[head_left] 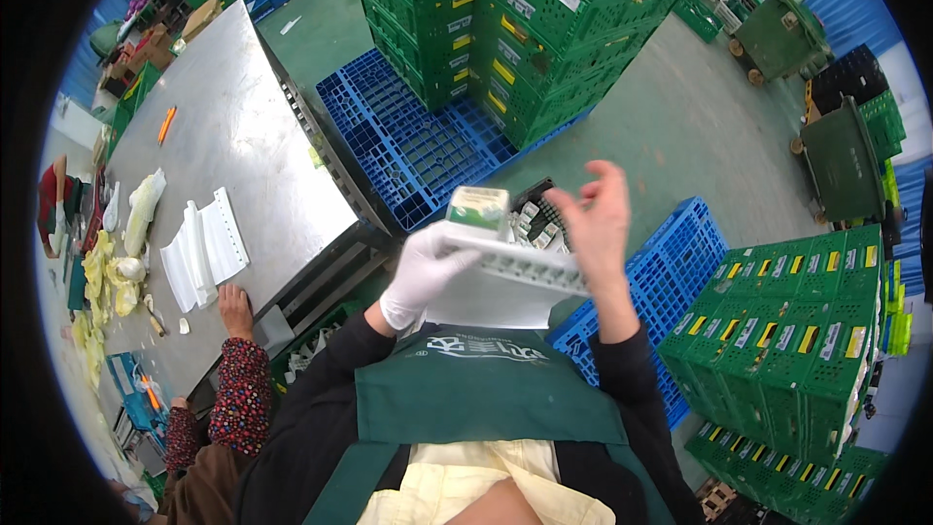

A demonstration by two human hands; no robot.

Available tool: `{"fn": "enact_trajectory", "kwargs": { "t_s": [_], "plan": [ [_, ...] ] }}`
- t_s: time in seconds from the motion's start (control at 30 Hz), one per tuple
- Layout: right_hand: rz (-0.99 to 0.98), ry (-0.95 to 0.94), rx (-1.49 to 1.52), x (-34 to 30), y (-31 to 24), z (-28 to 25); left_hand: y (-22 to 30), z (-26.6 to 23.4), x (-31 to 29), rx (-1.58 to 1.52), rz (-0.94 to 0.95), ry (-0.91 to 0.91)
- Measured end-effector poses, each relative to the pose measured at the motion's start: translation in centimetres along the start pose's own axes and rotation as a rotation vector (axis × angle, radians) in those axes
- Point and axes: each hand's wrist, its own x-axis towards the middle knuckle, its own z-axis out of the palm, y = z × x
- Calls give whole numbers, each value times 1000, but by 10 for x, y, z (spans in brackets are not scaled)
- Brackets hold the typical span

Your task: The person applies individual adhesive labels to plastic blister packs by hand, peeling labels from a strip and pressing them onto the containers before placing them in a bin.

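Observation:
My left hand [428,272], in a white glove, is closed at chest height on a white sheet [496,297] with a row of holes along its edge. A small block with a green and white printed face [478,209] stands up just beyond the gloved fingers; whether it is a box or a stack of labels I cannot tell. My bare right hand [598,228] is raised by the sheet's right end, fingers apart and slightly blurred, with nothing visible in it. Past the sheet, lower down, a dark crate [546,185] holds several small white packs [530,219], partly hidden.
A metal table [282,190] at left bears white hole-edged paper [206,248], an orange pen-like tool [167,126] and crumpled yellowish wrap [97,267]. A co-worker's hand [234,311] rests there. Stacked green crates [554,49] stand ahead on a blue pallet [389,136]; more crates [777,331] stand right.

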Motion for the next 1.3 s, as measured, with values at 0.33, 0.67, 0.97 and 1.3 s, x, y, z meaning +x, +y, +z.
{"fn": "enact_trajectory", "kwargs": {
  "t_s": [0.33, 0.67, 0.97, 1.3],
  "plan": [
    [-37, -364, 437, -27, 21, -30, 13, -13, 16, -290, 78, 279],
    [173, -317, 696, -30, 22, -37, 15, -13, 9, -192, -27, 248],
    [-235, -146, 97, -31, 15, -39, 17, -24, 11, -157, 0, 334],
    [-696, -339, -138, 10, -22, -67, 48, -19, 16, -65, -97, 233]
  ]
}}
